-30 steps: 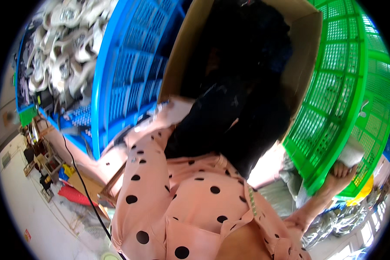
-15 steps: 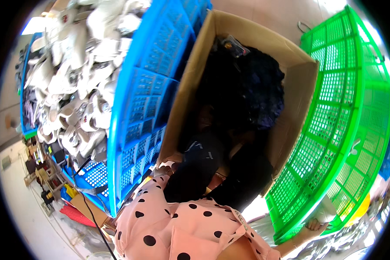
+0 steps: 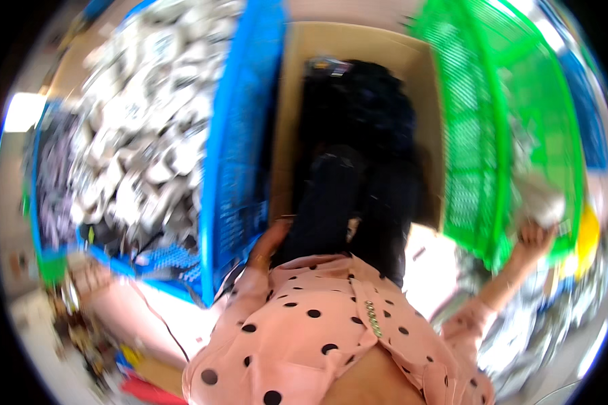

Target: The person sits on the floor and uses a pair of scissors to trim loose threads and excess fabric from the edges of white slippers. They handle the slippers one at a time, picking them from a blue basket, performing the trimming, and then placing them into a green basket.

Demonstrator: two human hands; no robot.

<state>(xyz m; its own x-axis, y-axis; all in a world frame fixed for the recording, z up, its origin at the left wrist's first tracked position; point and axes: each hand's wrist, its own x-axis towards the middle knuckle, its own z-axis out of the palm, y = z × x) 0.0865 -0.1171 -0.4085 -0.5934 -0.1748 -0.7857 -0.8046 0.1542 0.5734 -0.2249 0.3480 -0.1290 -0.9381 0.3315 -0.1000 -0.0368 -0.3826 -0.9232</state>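
My right hand (image 3: 538, 236) is at the near end of the green plastic basket (image 3: 496, 155), its fingers closed on a pale, rounded, whitish item (image 3: 542, 200) too blurred to name. My left hand (image 3: 273, 237) is low beside my dark-trousered leg, close to the near left edge of the cardboard box (image 3: 358, 37). Its fingers are smeared and partly hidden. Inside the box lies a heap of dark, bluish-black goods (image 3: 368, 101), with a small clear packet (image 3: 330, 66) on top.
On the left, a tall blue plastic basket (image 3: 240, 135) is heaped with white shoes (image 3: 148, 115). Beyond it stands another blue basket (image 3: 55, 182) with greyish-purple goods. Silvery wrapped things (image 3: 530, 324) and a yellow item (image 3: 588, 236) lie at the right.
My view has swung, shifting the box and baskets leftward. My right hand and the pale item appear higher in view, against the green basket. My left hand shows more clearly beside my leg.
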